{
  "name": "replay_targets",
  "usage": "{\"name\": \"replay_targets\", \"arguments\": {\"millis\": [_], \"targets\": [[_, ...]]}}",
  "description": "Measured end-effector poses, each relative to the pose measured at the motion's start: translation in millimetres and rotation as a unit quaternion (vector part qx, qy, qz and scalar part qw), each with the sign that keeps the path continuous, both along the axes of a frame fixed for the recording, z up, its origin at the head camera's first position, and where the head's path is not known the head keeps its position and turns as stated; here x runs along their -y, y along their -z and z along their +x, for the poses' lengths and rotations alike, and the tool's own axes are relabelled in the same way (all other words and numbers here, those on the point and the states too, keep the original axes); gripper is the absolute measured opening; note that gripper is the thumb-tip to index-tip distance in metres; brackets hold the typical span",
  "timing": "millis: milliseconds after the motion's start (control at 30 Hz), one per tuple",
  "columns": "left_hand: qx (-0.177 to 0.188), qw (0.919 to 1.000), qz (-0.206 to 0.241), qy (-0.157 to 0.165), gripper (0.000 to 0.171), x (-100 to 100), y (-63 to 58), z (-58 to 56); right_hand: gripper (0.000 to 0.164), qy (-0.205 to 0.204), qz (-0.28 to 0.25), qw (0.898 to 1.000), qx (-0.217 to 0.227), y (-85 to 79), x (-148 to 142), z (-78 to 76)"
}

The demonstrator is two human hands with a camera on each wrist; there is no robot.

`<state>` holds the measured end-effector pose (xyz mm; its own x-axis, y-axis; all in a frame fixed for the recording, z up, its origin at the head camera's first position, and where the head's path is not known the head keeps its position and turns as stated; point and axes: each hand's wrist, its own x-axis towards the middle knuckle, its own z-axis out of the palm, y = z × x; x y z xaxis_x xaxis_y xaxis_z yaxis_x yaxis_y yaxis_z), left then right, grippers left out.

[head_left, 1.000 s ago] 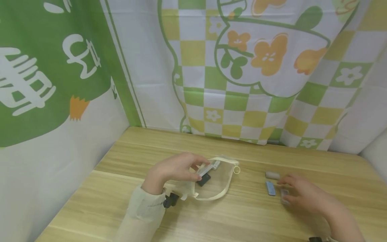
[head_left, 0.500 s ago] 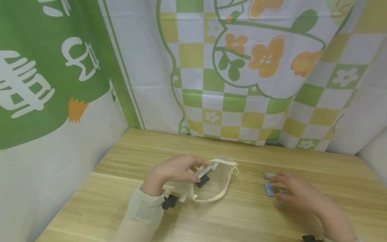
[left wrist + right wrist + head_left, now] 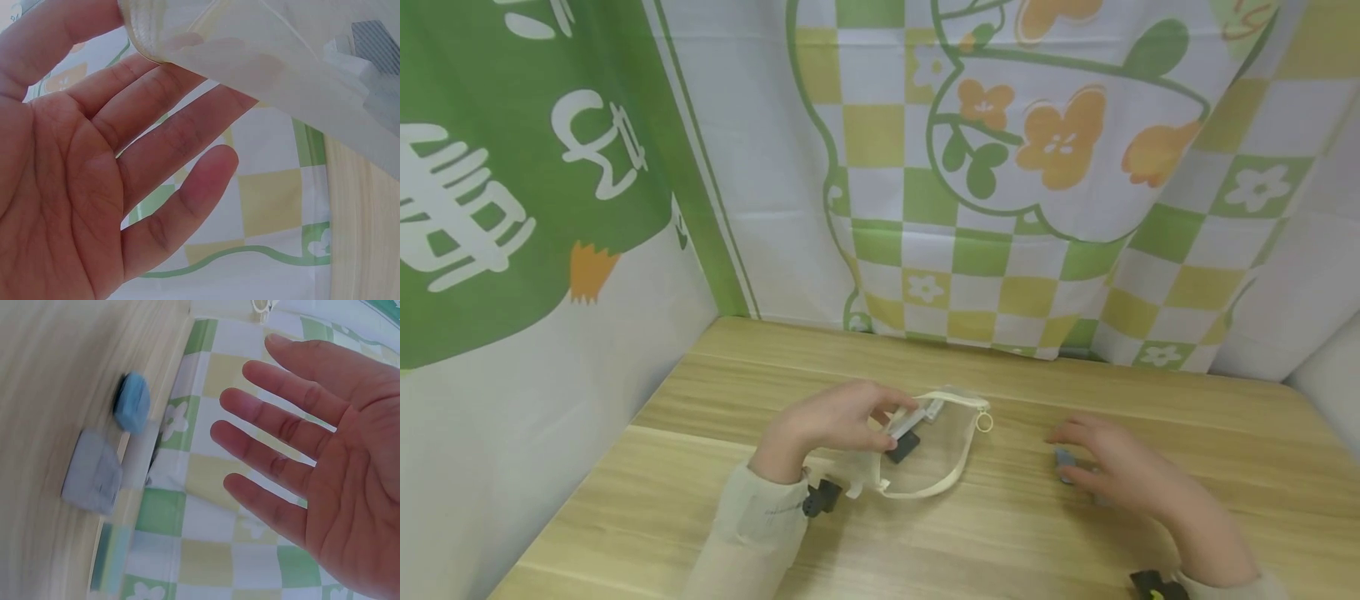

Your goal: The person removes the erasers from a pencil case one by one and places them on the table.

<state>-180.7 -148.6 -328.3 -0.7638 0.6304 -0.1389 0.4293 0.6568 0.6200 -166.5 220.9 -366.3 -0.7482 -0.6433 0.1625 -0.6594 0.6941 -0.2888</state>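
My left hand (image 3: 842, 421) pinches the rim of a translucent pouch (image 3: 942, 488) with a cream zipper and a ring pull. Through the mesh-like side show a dark rectangular piece (image 3: 904, 447) and a small whitish piece (image 3: 934, 409). In the left wrist view the pouch wall (image 3: 281, 81) hides some fingertips. My right hand (image 3: 1123, 479) hovers palm down with fingers spread, holding nothing. Below its fingers lies a small blue block (image 3: 132, 403). Beside that, in the right wrist view, are a greyish block (image 3: 92, 472) and a pale piece (image 3: 139, 456), partly overlapped.
The wooden table (image 3: 700, 508) reaches back to a green and yellow checked curtain (image 3: 970, 242). A green and white cloth (image 3: 535, 183) hangs along the left side. The pouch's ring pull (image 3: 985, 422) lies toward the right hand.
My right hand has shifted left, from over the greyish block to over the blue block, covering more of the pieces. The left hand and pouch have stayed in place.
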Motion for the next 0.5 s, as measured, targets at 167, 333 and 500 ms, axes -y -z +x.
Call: {"name": "replay_targets", "arguments": {"millis": [167, 333, 500], "targets": [[-0.003, 1.0, -0.003, -0.002, 0.055, -1, 0.2, -0.7, 0.029, -0.006, -0.002, 1.0, -0.024, -2.8, 11, -0.1], [-0.005, 1.0, -0.003, -0.008, 0.056, 1, 0.5, -1.8, 0.028, -0.007, 0.001, 1.0, -0.024, -7.9, 24, 2.0], [-0.002, 0.9998, 0.001, -0.019, 0.057, 3, 0.6, -1.7, 0.029, -0.026, -0.003, 0.999, -0.02, -11.0, 36, 2.3]]}}
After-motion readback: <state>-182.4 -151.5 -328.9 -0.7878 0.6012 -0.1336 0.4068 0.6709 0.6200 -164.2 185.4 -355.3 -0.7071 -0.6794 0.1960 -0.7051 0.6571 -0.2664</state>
